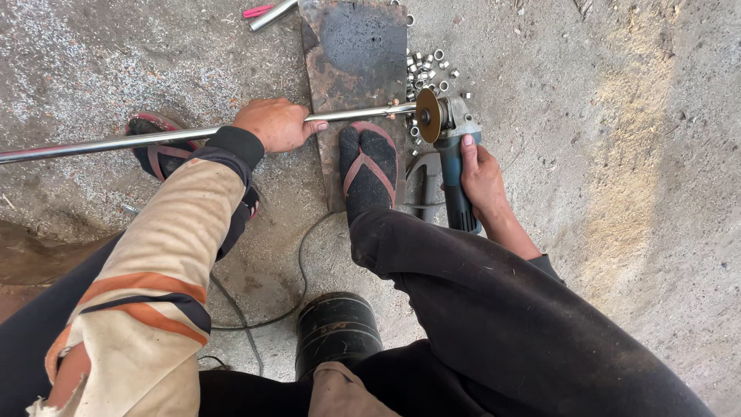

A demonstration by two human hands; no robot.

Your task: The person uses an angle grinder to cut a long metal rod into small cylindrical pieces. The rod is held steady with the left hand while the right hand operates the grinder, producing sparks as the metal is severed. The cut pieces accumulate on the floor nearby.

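My left hand (275, 123) grips a long shiny metal pipe (116, 143) that lies across a rusty steel plate (356, 54) on the ground. My right hand (483, 176) holds the blue body of an angle grinder (451, 147). Its brown cutting disc (428, 115) meets the pipe's right end. My right foot (369, 166), in a dark sock and red-strapped sandal, rests on the plate just below the pipe. A pile of several short cut metal rings (428, 69) lies beside the plate, behind the disc.
My left foot (158, 147) in a sandal sits under the pipe at left. A black cylinder (337, 328) stands between my legs. The grinder's cable (297, 262) loops over the concrete floor. Another metal tube (272, 14) and a pink object (257, 10) lie at the top.
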